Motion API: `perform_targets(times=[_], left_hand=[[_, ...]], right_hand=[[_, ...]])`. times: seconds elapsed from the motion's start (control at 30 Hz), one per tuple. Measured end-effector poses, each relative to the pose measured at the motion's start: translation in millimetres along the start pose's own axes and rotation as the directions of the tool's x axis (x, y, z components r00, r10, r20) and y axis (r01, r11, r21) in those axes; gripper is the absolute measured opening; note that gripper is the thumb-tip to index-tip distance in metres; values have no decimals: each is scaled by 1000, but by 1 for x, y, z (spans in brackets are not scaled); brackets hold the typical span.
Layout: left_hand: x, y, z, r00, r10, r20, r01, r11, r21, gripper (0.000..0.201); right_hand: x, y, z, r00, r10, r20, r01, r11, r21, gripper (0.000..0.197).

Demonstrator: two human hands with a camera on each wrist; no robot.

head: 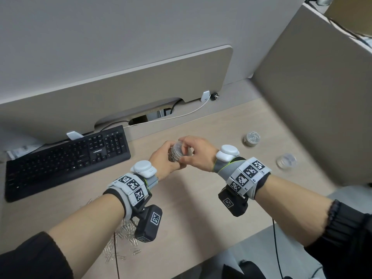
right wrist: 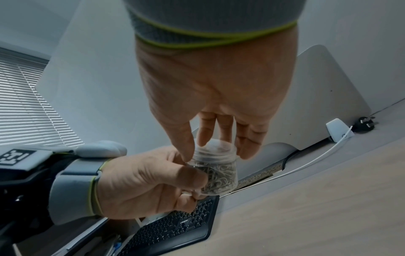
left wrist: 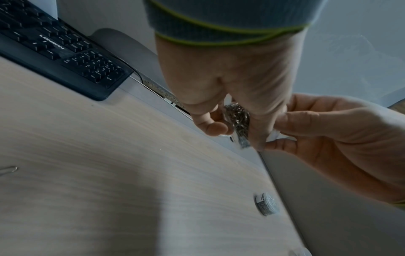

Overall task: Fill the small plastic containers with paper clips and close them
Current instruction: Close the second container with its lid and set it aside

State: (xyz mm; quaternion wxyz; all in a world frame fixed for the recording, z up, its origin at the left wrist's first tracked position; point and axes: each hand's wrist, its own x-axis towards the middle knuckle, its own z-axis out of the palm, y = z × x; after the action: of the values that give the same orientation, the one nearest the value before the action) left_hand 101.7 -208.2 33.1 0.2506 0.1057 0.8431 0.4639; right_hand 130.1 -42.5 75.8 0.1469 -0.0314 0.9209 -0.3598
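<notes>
A small clear container [head: 175, 154] packed with silver paper clips is held above the desk between both hands. My left hand [head: 168, 156] grips its body [right wrist: 217, 176] with thumb and curled fingers. My right hand [head: 188, 148] pinches the clear lid [right wrist: 215, 150], which sits on the container's mouth, thumb on one side and fingers on the other. In the left wrist view the clips [left wrist: 238, 119] show between the left fingers. A second, filled container [head: 251, 138] stands on the desk at the right. An empty clear container [head: 286, 161] stands nearer, further right.
Loose paper clips [head: 124, 236] lie heaped on the desk [head: 193, 208] under my left forearm. A black keyboard [head: 66, 160] lies at the left. A white cable [head: 181, 115] and charger run along the back divider. A beige partition [head: 314, 109] walls off the right side.
</notes>
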Motion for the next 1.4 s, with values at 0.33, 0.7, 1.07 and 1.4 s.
perform_targets(times=[0.33, 0.7, 1.07, 1.4], left_hand=[[-1, 6, 6, 999, -26, -32, 24, 998, -54, 52], [-1, 9, 3, 999, 9, -34, -10, 1000, -27, 57], [-2, 10, 0, 1000, -5, 19, 3, 997, 79, 58], [2, 18, 13, 999, 33, 40, -40, 981, 190, 54]], right_hand=[[-4, 1, -8, 991, 88, -104, -70, 985, 161, 36], [-2, -4, -8, 998, -64, -27, 62, 994, -89, 44], [3, 14, 0, 998, 59, 22, -61, 993, 99, 71], [-1, 31, -11, 994, 99, 54, -103, 992, 73, 63]])
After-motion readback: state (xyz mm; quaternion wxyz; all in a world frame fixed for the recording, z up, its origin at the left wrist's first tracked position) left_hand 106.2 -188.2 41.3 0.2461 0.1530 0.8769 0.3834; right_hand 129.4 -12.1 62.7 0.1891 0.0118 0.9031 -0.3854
